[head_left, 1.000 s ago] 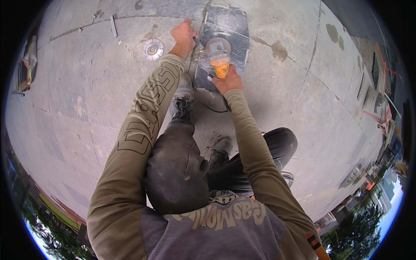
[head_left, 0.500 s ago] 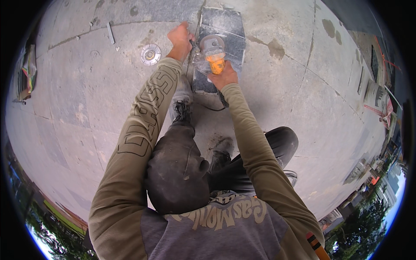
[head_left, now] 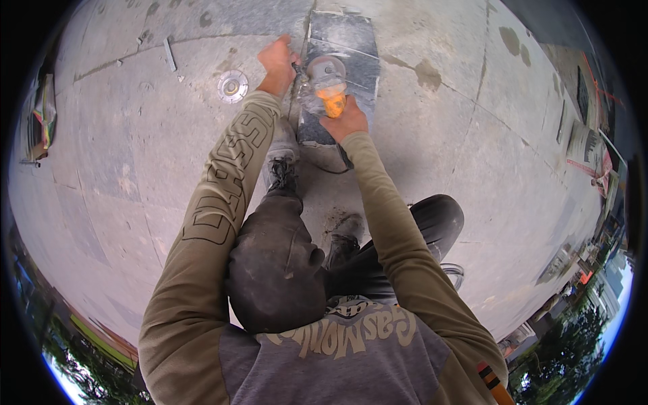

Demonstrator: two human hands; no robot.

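Note:
My right hand (head_left: 345, 123) grips the body of an angle grinder (head_left: 333, 101) with an orange housing and pale guard. The grinder sits over a dark stone slab (head_left: 343, 34) marked with pale lines and dust. My left hand (head_left: 277, 62) is closed at the grinder's left, apparently on its dark side handle, partly hidden by the fingers. A dusty blur lies between the guard and the slab's left edge. A black cord (head_left: 324, 169) loops below the slab. A round metal disc (head_left: 232, 86) lies left of my left hand. My dusty boot (head_left: 282, 162) rests beside the slab.
A thin metal strip (head_left: 169, 54) lies at the upper left. A crumpled bag (head_left: 43, 115) is at the far left. Bags (head_left: 584, 152), orange cord and clutter line the right edge. Large grey floor tiles (head_left: 135, 135) surround me, with trees beyond at the rim.
The grinder and my right hand have shifted left and slightly upward. My left hand has moved a little left. The slab and disc appear slightly further left and lower in view.

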